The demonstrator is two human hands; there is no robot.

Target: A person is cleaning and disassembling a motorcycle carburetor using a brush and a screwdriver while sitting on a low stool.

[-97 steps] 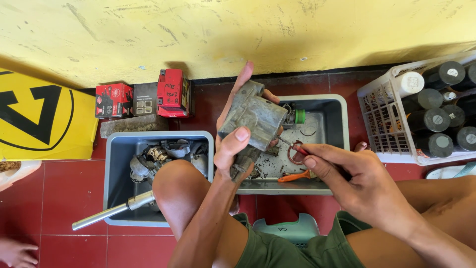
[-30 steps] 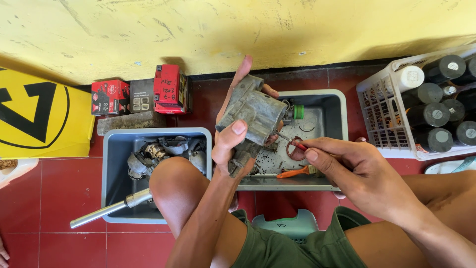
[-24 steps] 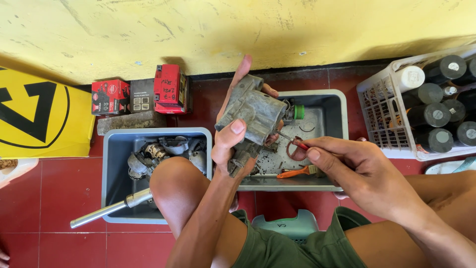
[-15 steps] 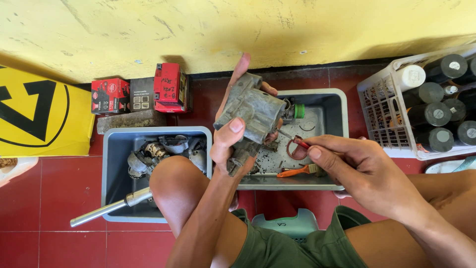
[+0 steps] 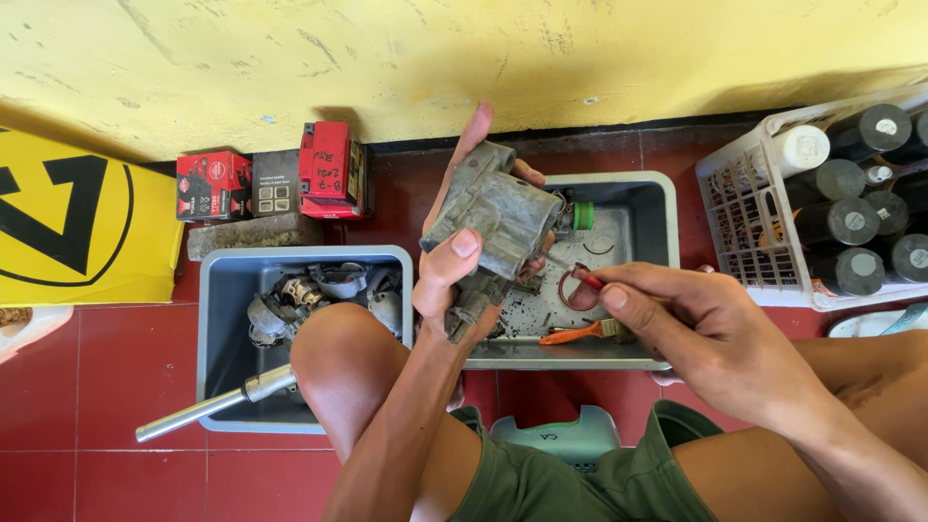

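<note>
While hands (image 5: pixel 464 261) grip carburetor (image 5: pixel 498 217) — trays (image 5: pixel 633 193), boxes (image 5: pixel 333 169), crate (image 5: pixel 744 208) around

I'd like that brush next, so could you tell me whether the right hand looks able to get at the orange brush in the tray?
Probably yes: the brush lies uncovered in the tray just below the right hand, though that hand already pinches a small red-handled tool.
</note>
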